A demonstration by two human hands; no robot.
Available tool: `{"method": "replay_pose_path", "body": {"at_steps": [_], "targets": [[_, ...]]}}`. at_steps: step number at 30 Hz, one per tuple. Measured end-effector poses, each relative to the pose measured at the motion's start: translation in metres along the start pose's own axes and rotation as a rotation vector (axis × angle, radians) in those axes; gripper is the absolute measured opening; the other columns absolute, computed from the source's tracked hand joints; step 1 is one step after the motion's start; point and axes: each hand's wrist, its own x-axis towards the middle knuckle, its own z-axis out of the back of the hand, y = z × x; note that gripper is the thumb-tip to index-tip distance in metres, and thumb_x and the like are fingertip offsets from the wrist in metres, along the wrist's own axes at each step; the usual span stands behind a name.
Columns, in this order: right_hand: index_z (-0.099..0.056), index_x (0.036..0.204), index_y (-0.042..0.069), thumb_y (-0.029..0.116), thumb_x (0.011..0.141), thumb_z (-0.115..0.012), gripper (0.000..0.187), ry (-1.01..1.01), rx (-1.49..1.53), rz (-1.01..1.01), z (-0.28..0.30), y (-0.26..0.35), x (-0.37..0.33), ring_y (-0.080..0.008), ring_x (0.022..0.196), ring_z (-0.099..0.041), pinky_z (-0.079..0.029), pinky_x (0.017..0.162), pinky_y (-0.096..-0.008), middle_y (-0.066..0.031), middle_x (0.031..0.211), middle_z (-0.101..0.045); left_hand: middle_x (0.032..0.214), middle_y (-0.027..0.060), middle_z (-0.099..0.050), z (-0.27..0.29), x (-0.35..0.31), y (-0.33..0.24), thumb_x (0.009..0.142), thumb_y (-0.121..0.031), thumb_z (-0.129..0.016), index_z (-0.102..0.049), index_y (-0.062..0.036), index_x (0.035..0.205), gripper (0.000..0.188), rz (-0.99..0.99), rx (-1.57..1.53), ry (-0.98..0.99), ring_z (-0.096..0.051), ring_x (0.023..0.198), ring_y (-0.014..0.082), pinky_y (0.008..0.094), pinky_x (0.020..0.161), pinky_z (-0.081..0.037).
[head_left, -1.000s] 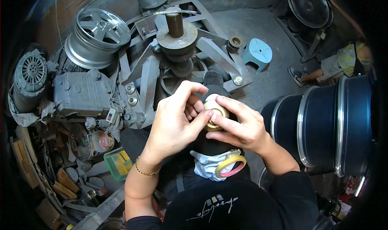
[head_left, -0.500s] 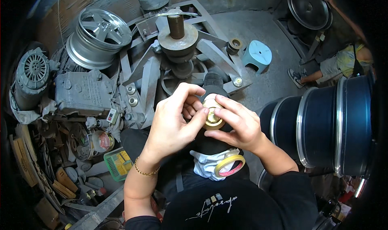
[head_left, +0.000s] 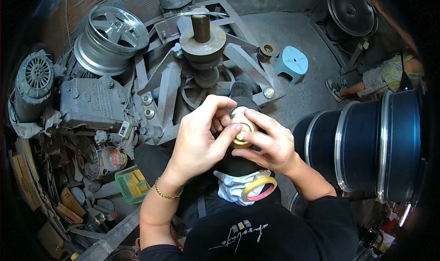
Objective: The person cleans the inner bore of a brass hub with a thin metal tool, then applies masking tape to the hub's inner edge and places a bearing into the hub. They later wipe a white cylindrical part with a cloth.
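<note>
Round, gold-toned metal piece point(head_left: 244, 125), concentric rings on its face | held above the person's lap point(head_left: 193, 201) | left hand point(head_left: 197, 135) half open, thumb touching it | right hand point(head_left: 274, 145) gripping its rim, fingers bent

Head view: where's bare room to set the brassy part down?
Bare: top of the blue stool; floor between it and the upper-right dark disc. Crowded: lower left, with green basket and wood scraps; below the right hand, with white cloth and yellow tape roll.
</note>
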Motion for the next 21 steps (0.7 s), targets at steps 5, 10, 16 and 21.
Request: {"method": "replay_pose_path", "body": {"at_steps": [5, 10, 16, 21], "targets": [[-0.044, 0.136, 0.000, 0.020, 0.066, -0.093, 0.088, -0.083, 0.062, -0.033, -0.011, -0.002, -0.007, -0.0406, 0.114, -0.065, -0.055, 0.096, -0.0446, -0.0266, 0.125, -0.063, 0.081, 0.0018, -0.060, 0.003, -0.001, -0.002, 0.081, -0.007, -0.079, -0.061, -0.0006, 0.112, 0.036, 0.040, 0.022, 0.028, -0.054, 0.072, 0.0069, 0.0234, 0.065, -0.047], [-0.047, 0.134, 0.000, 0.017, 0.069, -0.091, 0.081, -0.132, 0.076, -0.060, -0.020, 0.003, -0.012, -0.0408, 0.116, -0.064, -0.052, 0.100, -0.0469, -0.0268, 0.127, -0.062, 0.089, -0.0008, -0.053, -0.002, -0.004, 0.001, 0.079, -0.008, -0.080, -0.057, -0.0027, 0.117, 0.045, 0.177, -0.056, 0.055, -0.048, 0.078, 0.0059, 0.0221, 0.069, -0.043], [-0.047, 0.136, 0.000, 0.015, 0.070, -0.090, 0.080, -0.116, 0.053, -0.040, -0.019, 0.002, -0.010, -0.0410, 0.116, -0.064, -0.053, 0.099, -0.0466, -0.0263, 0.127, -0.061, 0.095, -0.0017, -0.049, -0.006, -0.004, 0.002, 0.080, -0.007, -0.080, -0.052, -0.0052, 0.119, 0.048, 0.223, -0.139, 0.055, -0.044, 0.083, 0.0056, 0.0203, 0.073, -0.041], [-0.048, 0.135, 0.001, 0.015, 0.070, -0.090, 0.079, -0.100, 0.083, -0.084, -0.015, 0.006, -0.005, -0.0408, 0.117, -0.063, -0.052, 0.100, -0.0456, -0.0259, 0.127, -0.062, 0.094, 0.0017, -0.052, -0.010, -0.012, 0.013, 0.085, -0.008, -0.076, -0.049, -0.0038, 0.122, 0.045, 0.211, -0.310, -0.037, -0.046, 0.078, 0.0066, 0.0208, 0.069, -0.043]]}}
